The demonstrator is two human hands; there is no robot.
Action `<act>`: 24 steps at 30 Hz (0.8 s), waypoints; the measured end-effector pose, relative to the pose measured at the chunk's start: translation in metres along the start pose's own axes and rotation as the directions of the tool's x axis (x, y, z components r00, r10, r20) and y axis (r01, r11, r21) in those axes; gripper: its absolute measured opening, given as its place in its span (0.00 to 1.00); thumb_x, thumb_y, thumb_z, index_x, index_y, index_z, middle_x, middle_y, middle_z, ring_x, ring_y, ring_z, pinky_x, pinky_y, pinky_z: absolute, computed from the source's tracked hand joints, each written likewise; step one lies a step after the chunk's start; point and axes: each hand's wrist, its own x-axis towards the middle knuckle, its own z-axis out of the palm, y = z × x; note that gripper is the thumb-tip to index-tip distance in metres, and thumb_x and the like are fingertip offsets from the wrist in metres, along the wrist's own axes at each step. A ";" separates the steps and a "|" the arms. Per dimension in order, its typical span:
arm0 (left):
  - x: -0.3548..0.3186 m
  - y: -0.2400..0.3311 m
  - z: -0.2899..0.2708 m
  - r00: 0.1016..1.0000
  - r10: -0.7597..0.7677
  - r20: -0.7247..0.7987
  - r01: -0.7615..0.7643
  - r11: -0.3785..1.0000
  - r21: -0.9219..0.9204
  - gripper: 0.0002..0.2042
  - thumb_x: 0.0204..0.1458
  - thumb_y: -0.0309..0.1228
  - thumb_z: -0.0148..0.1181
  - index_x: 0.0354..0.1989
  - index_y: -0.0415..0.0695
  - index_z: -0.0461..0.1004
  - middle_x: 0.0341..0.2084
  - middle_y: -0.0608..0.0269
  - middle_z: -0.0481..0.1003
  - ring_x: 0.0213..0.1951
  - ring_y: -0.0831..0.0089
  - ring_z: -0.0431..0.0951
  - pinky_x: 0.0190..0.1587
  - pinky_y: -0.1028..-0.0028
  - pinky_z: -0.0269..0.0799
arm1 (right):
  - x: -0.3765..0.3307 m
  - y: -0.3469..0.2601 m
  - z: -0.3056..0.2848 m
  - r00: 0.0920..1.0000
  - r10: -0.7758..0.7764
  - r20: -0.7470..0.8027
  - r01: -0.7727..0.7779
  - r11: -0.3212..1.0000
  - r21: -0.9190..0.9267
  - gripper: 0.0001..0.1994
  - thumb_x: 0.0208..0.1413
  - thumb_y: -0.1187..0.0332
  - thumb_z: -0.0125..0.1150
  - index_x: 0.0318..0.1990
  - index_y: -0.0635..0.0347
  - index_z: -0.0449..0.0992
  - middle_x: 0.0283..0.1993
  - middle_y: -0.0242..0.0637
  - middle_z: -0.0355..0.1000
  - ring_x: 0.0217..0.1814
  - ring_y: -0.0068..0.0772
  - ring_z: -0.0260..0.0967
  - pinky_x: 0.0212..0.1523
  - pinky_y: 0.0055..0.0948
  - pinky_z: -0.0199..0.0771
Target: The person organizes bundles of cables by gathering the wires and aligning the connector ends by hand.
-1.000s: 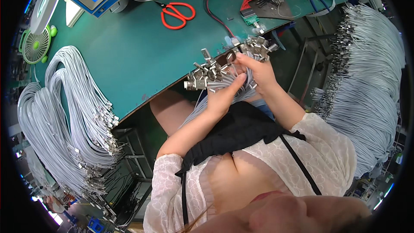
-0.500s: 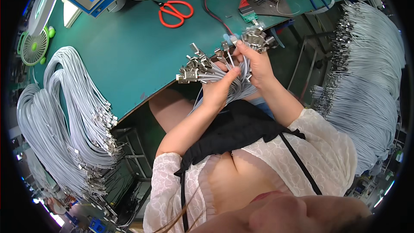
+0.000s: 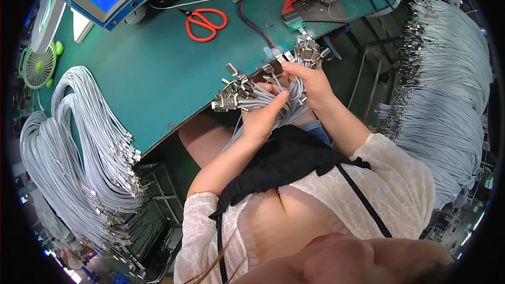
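Biggest first: your green bench [image 3: 163, 89] fills the middle. To your right, a big stack of grey cables [image 3: 447, 110]; to your left, a looped pile of grey cables [image 3: 50, 152] drapes over the bench edge. Blue-framed instrument [image 3: 114, 21] sits at the far left, screen lit. Your held cable bundle [image 3: 292, 106] is in front of you, at the near bench edge, above your lap, metal ends fanned out to both sides.

Grip: your left hand [image 3: 259, 120] is closed round the cables, thumb on top; your right hand [image 3: 315, 87] is closed round the other bunch, thumb tip up by a small metal plug [image 3: 288, 57]. Can't tell if that plug is truly pinched. Red-handled scissors [image 3: 206, 25] lie aside, untouched. The white connector [image 3: 276, 52] on the red-and-black lead is right by the plug; mated or not, can't tell.

Step in hand, my guess: working single plugs at that connector. Next move would call for one plug singled out, squared up, pinched firmly, with your left hand keeping the other cables clear
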 end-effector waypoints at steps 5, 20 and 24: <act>0.003 0.006 0.005 0.998 -0.041 -0.055 0.034 0.991 -0.132 0.12 0.40 0.20 0.63 0.29 0.42 0.65 0.26 0.65 0.70 0.29 0.79 0.70 0.33 0.79 0.67 | 0.000 0.001 0.014 0.995 -0.059 -0.078 0.067 0.993 0.094 0.06 0.45 0.72 0.60 0.31 0.60 0.73 0.24 0.28 0.69 0.25 0.16 0.63 0.25 0.19 0.63; -0.013 0.000 -0.006 0.989 -0.078 0.127 0.078 0.997 -0.002 0.14 0.45 0.21 0.60 0.40 0.41 0.64 0.35 0.63 0.70 0.37 0.77 0.71 0.41 0.77 0.67 | -0.005 0.012 0.000 0.999 -0.006 -0.042 0.008 0.997 0.071 0.05 0.45 0.73 0.61 0.30 0.60 0.72 0.24 0.32 0.70 0.23 0.19 0.66 0.19 0.18 0.63; -0.003 0.005 -0.002 0.999 -0.051 -0.006 0.051 0.983 0.176 0.13 0.43 0.19 0.61 0.36 0.41 0.66 0.30 0.65 0.71 0.33 0.78 0.71 0.38 0.77 0.68 | 0.004 0.011 0.002 0.995 -0.086 -0.056 0.090 0.993 0.077 0.04 0.45 0.72 0.60 0.29 0.59 0.72 0.23 0.29 0.69 0.23 0.16 0.62 0.23 0.16 0.59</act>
